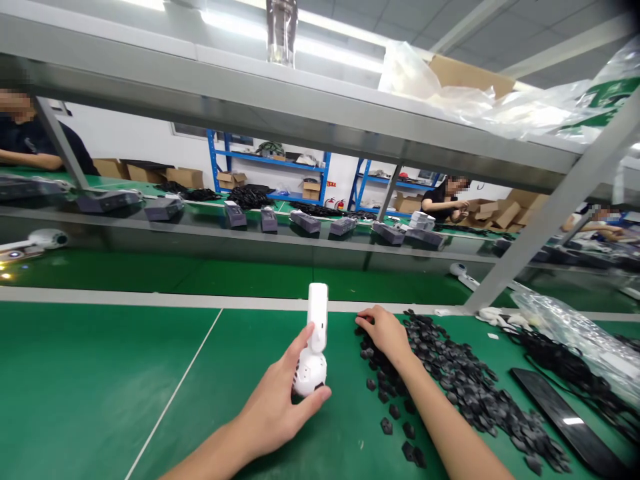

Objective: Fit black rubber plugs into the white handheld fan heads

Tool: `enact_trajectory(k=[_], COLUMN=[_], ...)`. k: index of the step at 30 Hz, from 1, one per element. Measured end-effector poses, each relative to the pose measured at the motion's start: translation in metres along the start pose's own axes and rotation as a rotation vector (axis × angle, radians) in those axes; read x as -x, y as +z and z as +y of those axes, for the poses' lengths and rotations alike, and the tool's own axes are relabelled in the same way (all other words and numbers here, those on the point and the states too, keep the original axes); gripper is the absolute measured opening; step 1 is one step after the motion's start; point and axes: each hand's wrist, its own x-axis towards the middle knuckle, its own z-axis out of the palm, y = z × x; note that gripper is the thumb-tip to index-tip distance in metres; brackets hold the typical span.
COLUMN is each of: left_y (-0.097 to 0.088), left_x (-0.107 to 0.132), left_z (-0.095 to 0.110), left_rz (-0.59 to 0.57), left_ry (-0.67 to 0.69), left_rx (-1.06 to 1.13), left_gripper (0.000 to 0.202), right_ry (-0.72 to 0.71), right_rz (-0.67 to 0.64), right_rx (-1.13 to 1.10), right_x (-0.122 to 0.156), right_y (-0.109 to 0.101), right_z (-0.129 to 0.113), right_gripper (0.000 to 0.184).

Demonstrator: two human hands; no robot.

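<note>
In my left hand (277,393) is a white handheld device (318,310) with a round lower end and a slim, flat-sided upper part. My fingers wrap its left side and the thumb lies by the round end. Over on the right, my right hand (385,331) is at the upper left edge of a spread of small black five-sided pieces (460,367). Its thumb and forefinger are pinched together at a small black piece, partly hidden by the fingertips. The pieces lie loose on the green table (240,360), some under my right forearm.
A dark flat phone-like slab (565,420), black cables (555,360) and clear plastic bags (590,340) lie at the right. Behind the table edge runs a conveyor (250,273) with white devices. Grey boxes (305,222) line the far ledge. A slanted post (540,200) supports the overhead shelf (320,100). Co-workers sit beyond.
</note>
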Motion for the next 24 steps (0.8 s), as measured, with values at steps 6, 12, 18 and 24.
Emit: enact_trajectory(k=[6,12,18,24], left_y=[-0.001,-0.002,0.000,0.000], left_x=[-0.002,-0.004,-0.006,-0.003], left_z=[0.009,0.003,-0.002,0.002], left_rz=[-0.024,0.000,0.058,0.007], left_ry=[-0.053,-0.059,-0.026,0.061], left_rx=[0.113,0.108,0.113,0.001], left_gripper=[0.071,0.044,0.036,0.037], right_ry=[-0.075,-0.060,-0.036,0.012], right_rz=[-0.031,-0.221,-0.563,-0.747], right_rx=[-0.153,-0.471,-0.875,-0.943], right_x=[0.008,0.040,0.069,0.081], right_y=[-0.006,-0.015,-0.017,-0.006], right_z=[-0.015,-0.049,-0.082,-0.088], right_gripper=[0.012,0.024,0.021,0.030])
